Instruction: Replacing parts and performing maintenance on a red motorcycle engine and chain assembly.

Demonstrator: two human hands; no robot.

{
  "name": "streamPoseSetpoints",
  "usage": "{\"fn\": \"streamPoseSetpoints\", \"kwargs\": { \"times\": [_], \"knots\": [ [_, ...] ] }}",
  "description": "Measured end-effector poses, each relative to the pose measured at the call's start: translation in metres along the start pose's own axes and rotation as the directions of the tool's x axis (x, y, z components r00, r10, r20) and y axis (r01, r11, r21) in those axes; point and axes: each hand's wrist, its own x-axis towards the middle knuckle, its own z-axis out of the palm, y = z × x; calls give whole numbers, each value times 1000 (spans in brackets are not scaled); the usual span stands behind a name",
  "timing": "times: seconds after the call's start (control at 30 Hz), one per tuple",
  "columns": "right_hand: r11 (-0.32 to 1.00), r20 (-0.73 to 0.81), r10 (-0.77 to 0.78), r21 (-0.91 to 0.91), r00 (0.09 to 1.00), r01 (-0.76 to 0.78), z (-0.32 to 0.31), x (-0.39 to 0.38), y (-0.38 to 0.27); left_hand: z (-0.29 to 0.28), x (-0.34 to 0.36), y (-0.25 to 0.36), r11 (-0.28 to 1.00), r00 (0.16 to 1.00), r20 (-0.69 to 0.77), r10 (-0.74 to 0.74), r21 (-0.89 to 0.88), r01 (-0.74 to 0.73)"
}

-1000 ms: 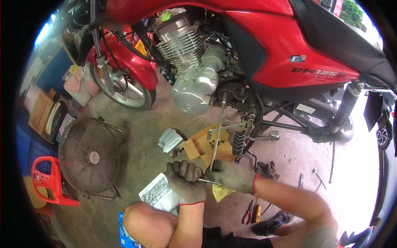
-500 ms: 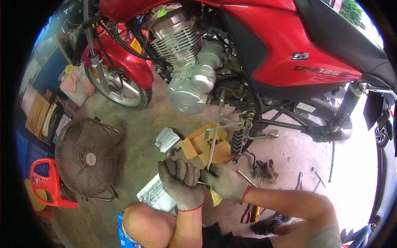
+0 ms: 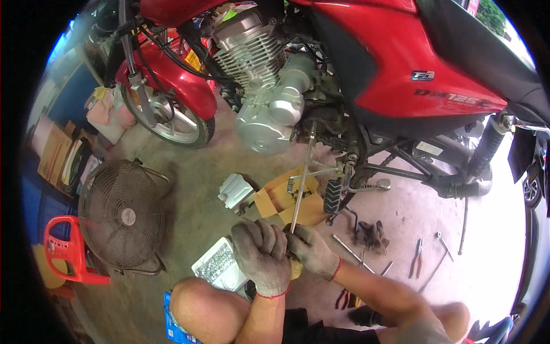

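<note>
A long, thin metal T-handle wrench (image 3: 302, 192) slants up from my hands to the underside of the silver engine (image 3: 264, 123) on a red motorcycle. Its upper end meets the dark, greasy area behind the round engine cover. My right hand (image 3: 312, 252), in a greyish work glove with a red cuff edge, is closed round the wrench's lower end. Gloved the same way, my left hand (image 3: 262, 252) makes a fist right beside it, its fingers curled at the handle end. Both hands hide the handle itself. A yellowish piece (image 3: 296, 268) shows just below them.
Beneath the wrench lies an open cardboard box (image 3: 269, 203), with a silver cover (image 3: 236, 191) beside it. A white tray (image 3: 217, 266) of small metal parts is near my left knee. Pliers (image 3: 420, 258), rods and dark gloves (image 3: 371, 236) lie rightward; a floor fan (image 3: 123, 215) stands left.
My left fist has turned and moved slightly right, closer against my right hand. The short bar seen between the hands is now covered. The whole view has shifted a little.
</note>
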Motion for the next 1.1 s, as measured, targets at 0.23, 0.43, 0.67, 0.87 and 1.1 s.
{"fn": "streamPoseSetpoints", "kwargs": {
  "times": [0.23, 0.43, 0.67, 0.87, 1.1],
  "knots": [
    [875, -35, 125, -468, 991, -127, -11, -17, -22, -13, -3, -3, 963, 988, -76, -136, -243, 114],
    [821, -28, 166, -550, 986, -154, -12, -13, -33, -27, 3, -7, 930, 981, -46, -187, -330, 161],
    [778, -26, 133, -616, 991, -120, -12, -11, -35, -30, 4, -11, 939, 979, -91, -185, -311, 148],
    [770, -65, 155, -617, 986, -161, -9, -10, -34, -38, 7, -14, 941, 970, -118, -210, -293, 168],
    [704, -80, 152, -691, 985, -165, -7, -7, -30, -43, 10, -16, 927, 955, -159, -252, -324, 191]
  ]
}}
